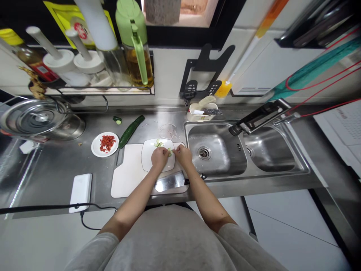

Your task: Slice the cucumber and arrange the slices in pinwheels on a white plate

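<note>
Your left hand and right hand meet over the white square ceramic plate on the pale plastic cutting board, each grip pinching a thin green cucumber slice between them. More slices lie at the plate's far edge. The steel cleaver rests on the board just beside your wrists; the whole dark-green cucumber lies on the steel tabletop near the small round dish of chopped red chilli.

The person is wearing a plain light grey top, its fabric filling the near edge of the view. Short grey sleeves are ending above the elbows, leaving both forearms bare. The left hand and right hand are wearing no gloves, rings or watch.
</note>
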Demonstrator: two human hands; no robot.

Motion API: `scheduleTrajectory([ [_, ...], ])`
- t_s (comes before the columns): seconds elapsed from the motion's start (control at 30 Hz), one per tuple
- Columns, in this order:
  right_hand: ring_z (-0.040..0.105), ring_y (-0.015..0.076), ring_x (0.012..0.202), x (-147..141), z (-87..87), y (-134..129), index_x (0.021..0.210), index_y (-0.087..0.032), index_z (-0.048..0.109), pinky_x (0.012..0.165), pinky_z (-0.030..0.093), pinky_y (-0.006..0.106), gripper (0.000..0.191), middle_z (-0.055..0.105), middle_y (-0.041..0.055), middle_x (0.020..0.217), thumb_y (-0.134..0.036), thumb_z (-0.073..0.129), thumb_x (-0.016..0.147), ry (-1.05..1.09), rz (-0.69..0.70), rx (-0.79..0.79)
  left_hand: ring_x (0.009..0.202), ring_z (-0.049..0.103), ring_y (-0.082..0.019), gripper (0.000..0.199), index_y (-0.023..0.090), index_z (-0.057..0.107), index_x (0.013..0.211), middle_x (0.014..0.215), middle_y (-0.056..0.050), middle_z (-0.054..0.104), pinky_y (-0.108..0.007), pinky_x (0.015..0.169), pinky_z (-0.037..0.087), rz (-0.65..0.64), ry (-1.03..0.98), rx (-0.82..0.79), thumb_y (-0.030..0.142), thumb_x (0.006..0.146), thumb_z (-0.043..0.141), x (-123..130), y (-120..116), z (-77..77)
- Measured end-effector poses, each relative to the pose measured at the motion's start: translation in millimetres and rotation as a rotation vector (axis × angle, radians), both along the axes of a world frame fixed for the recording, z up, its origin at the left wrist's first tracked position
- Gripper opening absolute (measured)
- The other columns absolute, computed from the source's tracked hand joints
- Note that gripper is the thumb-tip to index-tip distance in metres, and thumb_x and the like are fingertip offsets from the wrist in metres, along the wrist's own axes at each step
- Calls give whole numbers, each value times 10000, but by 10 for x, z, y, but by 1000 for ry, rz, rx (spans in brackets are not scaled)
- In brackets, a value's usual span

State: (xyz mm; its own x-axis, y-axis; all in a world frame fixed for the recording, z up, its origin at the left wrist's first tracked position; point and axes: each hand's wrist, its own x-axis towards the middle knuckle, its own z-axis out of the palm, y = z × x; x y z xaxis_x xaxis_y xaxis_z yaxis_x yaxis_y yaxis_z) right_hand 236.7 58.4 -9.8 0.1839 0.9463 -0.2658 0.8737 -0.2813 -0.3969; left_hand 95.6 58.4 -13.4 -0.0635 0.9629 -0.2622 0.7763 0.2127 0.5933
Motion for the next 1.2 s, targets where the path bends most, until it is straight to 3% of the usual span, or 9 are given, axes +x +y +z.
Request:
scheduleTrajectory([
  [0.73, 556, 146, 741, 0, 44, 57, 848, -212, 618, 583, 279, 232, 222, 643, 9, 800, -432, 617, 817, -6, -10, -46, 710, 587, -148, 147, 209, 642, 720, 774, -9, 671, -256, 625, 382, 49, -76, -80, 342, 783, 637, -3, 34, 53],
  [1.2, 547, 137, 721, 30, 67, 33, 828, -204, 624, 604, 306, 222, 189, 652, 7, 800, -390, 593, 826, 102, -18, -14, 736, 584, -153, 167, 198, 647, 717, 788, -24, 662, -256, 663, 387, 63, -77, -13, 341, 800, 617, 25, -5, 39],
])
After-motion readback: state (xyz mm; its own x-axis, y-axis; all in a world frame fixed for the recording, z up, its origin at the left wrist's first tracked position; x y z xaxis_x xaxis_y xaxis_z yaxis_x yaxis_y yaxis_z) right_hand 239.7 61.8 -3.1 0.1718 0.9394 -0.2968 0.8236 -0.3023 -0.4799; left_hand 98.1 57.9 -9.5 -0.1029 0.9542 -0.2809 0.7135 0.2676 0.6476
